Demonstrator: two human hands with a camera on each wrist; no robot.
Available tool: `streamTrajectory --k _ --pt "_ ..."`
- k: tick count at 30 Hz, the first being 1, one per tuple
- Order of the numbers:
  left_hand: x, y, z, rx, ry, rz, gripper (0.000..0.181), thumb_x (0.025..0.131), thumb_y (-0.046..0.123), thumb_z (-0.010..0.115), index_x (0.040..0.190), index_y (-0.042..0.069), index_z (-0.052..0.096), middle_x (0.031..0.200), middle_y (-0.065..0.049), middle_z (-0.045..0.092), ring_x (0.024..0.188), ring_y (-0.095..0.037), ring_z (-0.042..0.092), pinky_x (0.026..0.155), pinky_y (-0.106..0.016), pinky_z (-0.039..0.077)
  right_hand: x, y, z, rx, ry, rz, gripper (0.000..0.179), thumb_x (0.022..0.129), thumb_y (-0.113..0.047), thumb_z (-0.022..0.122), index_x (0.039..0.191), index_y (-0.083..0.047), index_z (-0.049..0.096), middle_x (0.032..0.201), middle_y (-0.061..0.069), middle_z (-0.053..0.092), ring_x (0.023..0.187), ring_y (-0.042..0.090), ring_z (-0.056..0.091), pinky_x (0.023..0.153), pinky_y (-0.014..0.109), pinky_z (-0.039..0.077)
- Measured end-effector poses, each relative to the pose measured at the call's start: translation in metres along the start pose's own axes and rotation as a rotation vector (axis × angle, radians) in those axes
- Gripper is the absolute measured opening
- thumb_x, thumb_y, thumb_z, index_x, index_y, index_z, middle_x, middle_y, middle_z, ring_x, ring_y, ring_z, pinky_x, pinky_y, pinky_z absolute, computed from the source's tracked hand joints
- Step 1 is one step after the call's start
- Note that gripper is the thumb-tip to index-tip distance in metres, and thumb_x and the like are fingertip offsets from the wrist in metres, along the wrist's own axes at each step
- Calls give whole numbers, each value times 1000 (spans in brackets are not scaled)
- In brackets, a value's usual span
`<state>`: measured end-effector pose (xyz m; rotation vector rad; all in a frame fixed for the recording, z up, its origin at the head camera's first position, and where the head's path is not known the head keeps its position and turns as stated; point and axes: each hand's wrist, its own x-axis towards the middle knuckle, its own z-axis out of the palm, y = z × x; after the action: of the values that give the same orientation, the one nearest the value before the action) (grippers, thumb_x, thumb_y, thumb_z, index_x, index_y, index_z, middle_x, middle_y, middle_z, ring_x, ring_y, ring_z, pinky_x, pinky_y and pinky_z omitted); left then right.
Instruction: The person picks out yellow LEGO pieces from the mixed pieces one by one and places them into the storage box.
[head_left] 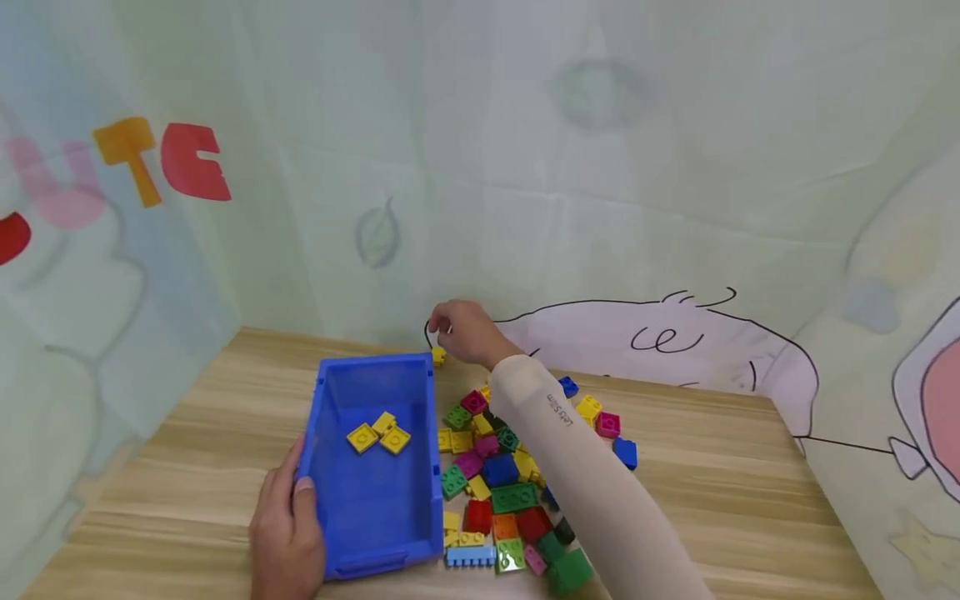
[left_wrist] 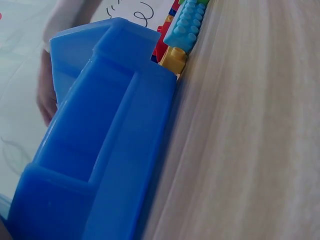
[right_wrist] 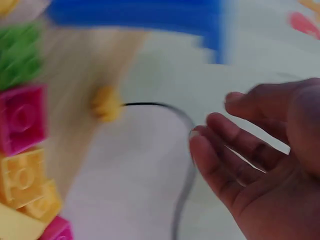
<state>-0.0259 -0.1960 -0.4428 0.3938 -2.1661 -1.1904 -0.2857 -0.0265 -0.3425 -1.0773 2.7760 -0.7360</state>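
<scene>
A blue plastic bin (head_left: 378,517) stands on the table with several yellow toy bricks (head_left: 363,438) lying on its floor. My left hand (head_left: 288,529) grips the bin's left side, thumb at the rim. In the left wrist view the outer wall of the bin (left_wrist: 137,130) fills much of the frame. Beyond the bin's far right corner, my right hand (head_left: 468,333) hovers near a single yellow brick (head_left: 438,357). The right wrist view shows that hand (right_wrist: 265,155) holding nothing, its fingers loosely bent and apart from the yellow brick (right_wrist: 107,104).
Mixed toy bricks in green, red, yellow and blue, such as a dark blue brick (head_left: 500,470) and a light blue brick (head_left: 471,557), lie heaped right of the bin, partly under my right forearm. A printed cloth (head_left: 525,208) hangs behind the wooden table (head_left: 172,475).
</scene>
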Motion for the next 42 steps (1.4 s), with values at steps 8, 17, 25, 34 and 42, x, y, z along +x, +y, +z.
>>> streamTrajectory --k 8,17,25,34,42 --pt "1 0 -1 -4 -21 -13 45 107 11 41 151 11 47 126 -17 57 118 -32 53 100 -44 38 25 16 44 -116 -122 74 24 92 -11 74 115 -7 74 113 6 67 105 21 58 92 32 48" --pt "0 3 0 -9 -34 -10 45 108 12 40 152 13 46 126 -16 57 115 -31 54 98 -48 40 30 26 65 -239 -151 123 24 95 -8 69 118 -11 75 115 6 62 107 20 56 95 32 46" --pt "0 0 -1 -13 -23 8 46 107 10 42 152 13 46 123 -16 57 112 -30 54 97 -35 39 27 32 73 -351 -148 -23 10 94 -8 67 91 -6 77 89 6 65 88 21 57 81 30 48" --pt "-1 -2 0 -10 -9 -21 45 107 12 41 152 13 47 128 -19 56 118 -34 52 100 -49 38 8 27 64 -256 -250 57 7 92 -8 73 98 -9 76 91 2 63 86 17 58 78 25 49" --pt "-1 -1 2 -2 15 -5 44 107 11 42 150 13 49 122 -19 57 111 -33 54 97 -36 38 -16 3 29 -318 -229 -3 12 91 -9 75 102 -11 78 97 1 58 90 16 55 78 22 48"
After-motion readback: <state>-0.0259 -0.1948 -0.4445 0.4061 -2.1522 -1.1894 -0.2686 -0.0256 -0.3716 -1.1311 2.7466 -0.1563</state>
